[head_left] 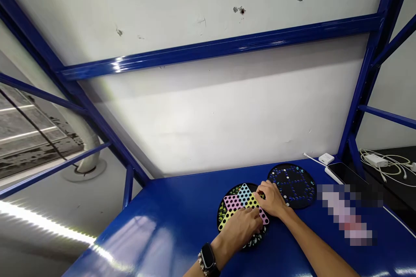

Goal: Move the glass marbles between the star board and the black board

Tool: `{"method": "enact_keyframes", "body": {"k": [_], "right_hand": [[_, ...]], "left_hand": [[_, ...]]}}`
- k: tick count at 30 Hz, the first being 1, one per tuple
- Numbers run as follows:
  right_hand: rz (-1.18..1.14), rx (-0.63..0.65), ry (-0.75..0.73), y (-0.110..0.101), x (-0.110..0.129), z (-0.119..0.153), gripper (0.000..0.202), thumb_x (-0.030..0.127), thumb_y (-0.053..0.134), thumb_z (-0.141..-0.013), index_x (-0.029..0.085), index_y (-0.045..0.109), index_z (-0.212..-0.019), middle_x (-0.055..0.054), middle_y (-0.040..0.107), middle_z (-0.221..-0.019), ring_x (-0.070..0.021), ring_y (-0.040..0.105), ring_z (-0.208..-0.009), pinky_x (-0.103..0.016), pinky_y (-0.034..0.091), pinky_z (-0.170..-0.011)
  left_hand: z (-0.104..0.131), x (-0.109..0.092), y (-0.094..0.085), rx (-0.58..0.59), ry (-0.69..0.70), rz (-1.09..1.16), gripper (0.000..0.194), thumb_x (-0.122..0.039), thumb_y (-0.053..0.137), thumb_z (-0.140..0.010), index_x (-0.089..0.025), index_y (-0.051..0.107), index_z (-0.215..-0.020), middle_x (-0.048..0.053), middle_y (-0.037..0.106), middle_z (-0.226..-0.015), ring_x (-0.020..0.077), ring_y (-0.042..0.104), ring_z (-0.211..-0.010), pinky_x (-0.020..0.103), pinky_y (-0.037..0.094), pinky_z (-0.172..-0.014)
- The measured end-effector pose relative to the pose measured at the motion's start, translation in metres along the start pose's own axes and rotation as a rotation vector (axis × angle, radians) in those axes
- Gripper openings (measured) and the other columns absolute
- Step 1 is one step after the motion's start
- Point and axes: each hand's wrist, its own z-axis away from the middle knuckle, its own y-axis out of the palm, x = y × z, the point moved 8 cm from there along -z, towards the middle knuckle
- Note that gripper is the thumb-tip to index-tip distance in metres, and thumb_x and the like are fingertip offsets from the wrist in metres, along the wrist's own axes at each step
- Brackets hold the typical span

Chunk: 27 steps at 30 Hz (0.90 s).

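Note:
A star-shaped Chinese checkers board (232, 201) with pink, yellow and blue sections and black holes lies on a round black tray (219, 207). Small green and pale pieces show around the star, inside the tray's rim. My left hand (242, 225), with a watch at its wrist, reaches over the lower part of the board. Its fingers are bent and close together, and the fingertips are mostly hidden. At the upper right, my right hand (271, 199) has its thumb and fingers closed at the yellow point of the star.
A second round black board (294, 186) with blue-edged holes and a few pale pieces sits right of the tray. Farther right are a phone (346, 173), a white charger (326, 159), cables and a blurred patch. Blue frame bars (221, 47) surround the blue tabletop (182, 207).

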Motion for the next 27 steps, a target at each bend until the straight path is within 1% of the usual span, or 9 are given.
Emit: {"method": "enact_keyframes", "body": {"k": [3, 5, 8, 10, 14, 16, 19, 23, 27], "right_hand": [[0.008, -0.004, -0.004, 0.0, 0.0, 0.0, 0.027, 0.031, 0.055, -0.097, 0.022, 0.06, -0.072, 0.0, 0.066, -0.085, -0.0168, 0.057, -0.085, -0.032, 0.038, -0.079], [0.007, -0.001, -0.008, 0.001, 0.0, -0.001, 0.027, 0.031, 0.055, -0.097, 0.022, 0.06, -0.072, 0.0, 0.067, -0.085, -0.0169, 0.057, -0.085, -0.032, 0.038, -0.078], [0.006, -0.003, -0.01, 0.001, -0.001, -0.001, 0.027, 0.03, 0.056, -0.097, 0.022, 0.06, -0.072, 0.0, 0.066, -0.084, -0.0174, 0.057, -0.086, -0.032, 0.038, -0.079], [0.008, -0.003, -0.006, 0.001, -0.002, -0.001, 0.025, 0.029, 0.056, -0.096, 0.022, 0.06, -0.072, 0.0, 0.066, -0.084, -0.0176, 0.057, -0.087, -0.032, 0.038, -0.08], [0.018, 0.008, 0.006, 0.001, -0.002, 0.0, 0.025, 0.029, 0.056, -0.096, 0.022, 0.061, -0.072, -0.001, 0.066, -0.085, -0.0178, 0.058, -0.087, -0.032, 0.038, -0.08], [0.02, 0.003, 0.01, 0.001, -0.002, 0.0, 0.025, 0.029, 0.056, -0.096, 0.022, 0.061, -0.072, -0.001, 0.067, -0.085, -0.018, 0.058, -0.088, -0.032, 0.038, -0.08], [0.011, 0.001, 0.009, 0.001, -0.001, 0.0, 0.025, 0.029, 0.056, -0.096, 0.022, 0.061, -0.072, -0.001, 0.067, -0.085, -0.0179, 0.058, -0.087, -0.032, 0.038, -0.08], [-0.008, -0.001, 0.007, 0.001, -0.002, -0.001, 0.025, 0.029, 0.057, -0.095, 0.022, 0.06, -0.072, 0.0, 0.067, -0.085, -0.0177, 0.057, -0.087, -0.032, 0.037, -0.081], [-0.01, -0.001, 0.01, 0.001, -0.003, -0.001, 0.025, 0.029, 0.056, -0.096, 0.022, 0.06, -0.072, 0.0, 0.067, -0.085, -0.0176, 0.057, -0.086, -0.033, 0.036, -0.08]], "left_hand": [[0.003, 0.001, 0.001, -0.01, -0.004, 0.025, 0.017, -0.024, 0.056, -0.098, -0.023, 0.073, -0.093, 0.002, 0.068, -0.09, 0.0157, 0.065, -0.081, 0.027, 0.044, -0.068], [0.004, 0.0, 0.001, -0.009, 0.003, -0.013, 0.02, -0.021, 0.054, -0.098, -0.023, 0.073, -0.093, 0.002, 0.067, -0.089, 0.0159, 0.065, -0.08, 0.028, 0.044, -0.067], [0.003, -0.002, 0.002, -0.004, 0.031, -0.078, 0.018, -0.019, 0.057, -0.097, -0.024, 0.074, -0.091, 0.003, 0.067, -0.086, 0.0163, 0.064, -0.079, 0.029, 0.043, -0.064], [0.0, -0.003, 0.001, -0.007, 0.064, -0.115, 0.017, -0.019, 0.06, -0.095, -0.024, 0.074, -0.086, 0.003, 0.068, -0.083, 0.0168, 0.064, -0.077, 0.029, 0.041, -0.063], [-0.009, -0.006, -0.001, -0.032, 0.139, -0.16, 0.019, -0.025, 0.065, -0.093, -0.021, 0.073, -0.077, 0.003, 0.068, -0.079, 0.0168, 0.062, -0.074, 0.03, 0.04, -0.062], [-0.01, -0.008, -0.001, -0.047, 0.195, -0.184, 0.019, -0.024, 0.067, -0.092, -0.02, 0.072, -0.074, 0.002, 0.068, -0.077, 0.0158, 0.061, -0.072, 0.031, 0.038, -0.06], [-0.008, -0.012, 0.002, -0.075, 0.264, -0.209, 0.016, -0.021, 0.067, -0.092, -0.02, 0.071, -0.076, 0.0, 0.067, -0.076, 0.0144, 0.06, -0.07, 0.032, 0.037, -0.057], [-0.004, -0.009, 0.005, -0.091, 0.233, -0.213, 0.016, -0.023, 0.067, -0.093, -0.022, 0.07, -0.077, -0.002, 0.066, -0.077, 0.013, 0.061, -0.069, 0.034, 0.036, -0.056], [-0.002, -0.008, 0.005, -0.087, 0.212, -0.209, 0.015, -0.024, 0.067, -0.093, -0.021, 0.07, -0.078, -0.001, 0.066, -0.079, 0.0143, 0.062, -0.074, 0.032, 0.038, -0.058]]}}
